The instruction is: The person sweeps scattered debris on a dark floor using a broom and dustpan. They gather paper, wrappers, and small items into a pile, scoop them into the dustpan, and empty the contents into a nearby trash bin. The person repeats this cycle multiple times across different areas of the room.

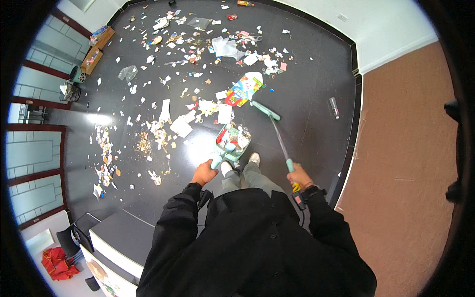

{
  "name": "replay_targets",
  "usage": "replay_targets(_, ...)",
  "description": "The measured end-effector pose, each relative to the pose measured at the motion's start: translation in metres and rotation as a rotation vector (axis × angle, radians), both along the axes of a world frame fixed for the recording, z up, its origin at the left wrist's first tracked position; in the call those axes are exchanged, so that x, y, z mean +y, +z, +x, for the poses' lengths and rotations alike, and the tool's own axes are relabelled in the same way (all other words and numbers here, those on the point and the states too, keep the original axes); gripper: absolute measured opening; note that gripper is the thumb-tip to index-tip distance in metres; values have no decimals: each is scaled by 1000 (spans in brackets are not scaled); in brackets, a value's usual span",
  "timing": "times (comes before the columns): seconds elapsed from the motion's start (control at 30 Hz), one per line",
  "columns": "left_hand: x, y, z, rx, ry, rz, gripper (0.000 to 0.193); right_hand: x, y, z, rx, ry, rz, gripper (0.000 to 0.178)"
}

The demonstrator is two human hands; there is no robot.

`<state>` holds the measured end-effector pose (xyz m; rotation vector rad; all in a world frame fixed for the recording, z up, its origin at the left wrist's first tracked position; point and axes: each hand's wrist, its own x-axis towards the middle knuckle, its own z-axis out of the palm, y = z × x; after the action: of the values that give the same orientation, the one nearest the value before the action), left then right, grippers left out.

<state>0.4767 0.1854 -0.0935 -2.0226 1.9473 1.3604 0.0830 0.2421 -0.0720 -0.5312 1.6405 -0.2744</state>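
My left hand [204, 173] is closed round the green handle of a dustpan [217, 159]. Its pan, just ahead of my shoes, is heaped with paper scraps and other litter [233, 139]. In my right hand [299, 176] I grip the green end of a broom [283, 143], whose thin pole slants forward to the left. The green broom head [265, 110] is at the floor, beside a colourful flattened box or bag [245, 89]. White sheets [224, 114] lie between that packaging and the pan.
Scraps cover the dark floor [307, 74] ahead and to the left. A clear bottle [334, 107] lies near the right wall. Cardboard boxes [92, 60] and bins [77, 74] stand at the far left. A dark-topped desk [123, 230] is close at my left, a brown surface [396, 163] at my right.
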Motion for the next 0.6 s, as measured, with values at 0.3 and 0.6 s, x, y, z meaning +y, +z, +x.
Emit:
replay_targets(0.3, 17, -7, 2, 97, 69, 54, 32, 51, 0, 3, -9, 383, 140, 48)
replay_targets(0.6, 9, -10, -1, 89, 38, 45, 32, 52, 55, 8, -106, 529, 273, 52)
